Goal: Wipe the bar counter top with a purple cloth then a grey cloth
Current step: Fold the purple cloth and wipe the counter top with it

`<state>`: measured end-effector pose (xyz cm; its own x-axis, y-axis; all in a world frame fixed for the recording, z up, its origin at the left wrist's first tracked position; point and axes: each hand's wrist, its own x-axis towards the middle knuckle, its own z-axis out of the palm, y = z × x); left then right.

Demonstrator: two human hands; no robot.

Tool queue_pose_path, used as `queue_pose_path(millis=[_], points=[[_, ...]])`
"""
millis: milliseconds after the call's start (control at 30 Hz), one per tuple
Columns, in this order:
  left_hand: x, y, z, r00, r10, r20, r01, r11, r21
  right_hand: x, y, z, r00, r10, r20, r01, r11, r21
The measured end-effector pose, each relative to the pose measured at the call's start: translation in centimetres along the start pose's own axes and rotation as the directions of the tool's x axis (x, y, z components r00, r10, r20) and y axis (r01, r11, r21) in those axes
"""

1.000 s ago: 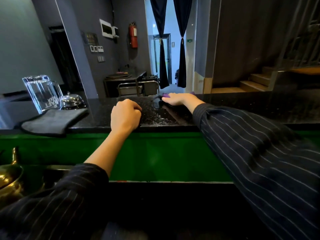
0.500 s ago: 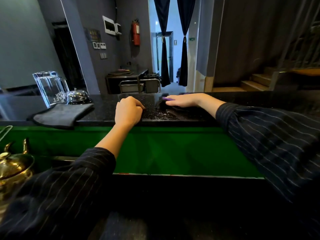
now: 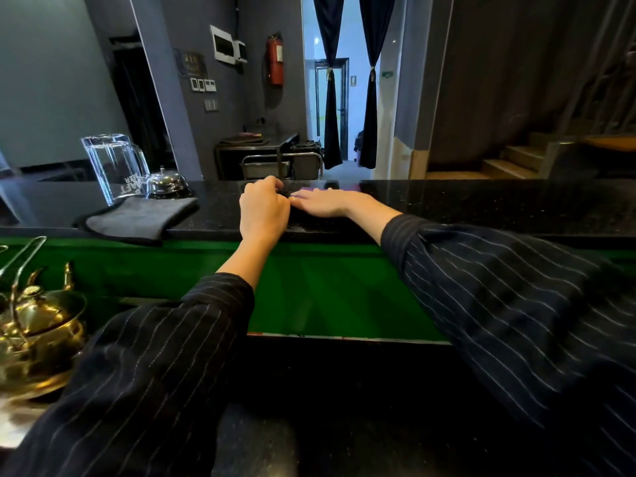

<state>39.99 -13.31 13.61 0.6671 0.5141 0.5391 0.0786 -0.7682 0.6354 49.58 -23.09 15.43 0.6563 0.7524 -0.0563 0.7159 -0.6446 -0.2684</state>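
Purple cloth [image 3: 311,189] under flat right hand [image 3: 327,202], left hand [image 3: 263,212] curled beside it, grip unclear

A bar — black counter top [image 3: 481,204], glass pitcher [image 3: 113,166], service bell [image 3: 167,182]

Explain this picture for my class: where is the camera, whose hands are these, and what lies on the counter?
No machine here: a person wears a camera on the head, so you look down at their own two hands. The right hand lies flat on a purple cloth on the black counter. The left hand is curled beside it; whether it holds anything is unclear. To the left lie a grey cloth, a jug and a bell.
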Motion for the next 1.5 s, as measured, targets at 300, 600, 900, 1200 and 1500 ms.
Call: queue_pose_path(millis=[300, 600, 900, 1200, 1500], points=[[-0.3, 0.0, -0.6, 0.996, 0.021, 0.09, -0.013, 0.996, -0.087, -9.0, 4.3, -1.0, 0.998, 0.07, 0.003, -0.07, 0.997, -0.041], [-0.1, 0.1, -0.3, 0.994, 0.041, 0.097, -0.029, 0.992, -0.12, -2.4, 3.3, 0.0, 0.979, 0.191, -0.072, -0.197, 0.976, -0.092], [0.3, -0.6, 0.1, 0.981, 0.072, 0.183, -0.071, 0.997, -0.012, -4.8, 3.6, -0.2, 1.0, -0.011, -0.008, 0.01, 0.996, -0.089], [0.1, -0.4, 0.2, 0.975, 0.087, 0.207, -0.089, 0.996, 0.001, -5.3, 7.5, -1.0, 0.917, 0.378, -0.129, -0.389, 0.917, -0.083], [-0.2, -0.1, -0.2, 0.972, 0.087, 0.219, -0.079, 0.996, -0.045, -4.8, -3.0, 2.5, 0.966, 0.157, -0.206, -0.187, 0.973, -0.135]])
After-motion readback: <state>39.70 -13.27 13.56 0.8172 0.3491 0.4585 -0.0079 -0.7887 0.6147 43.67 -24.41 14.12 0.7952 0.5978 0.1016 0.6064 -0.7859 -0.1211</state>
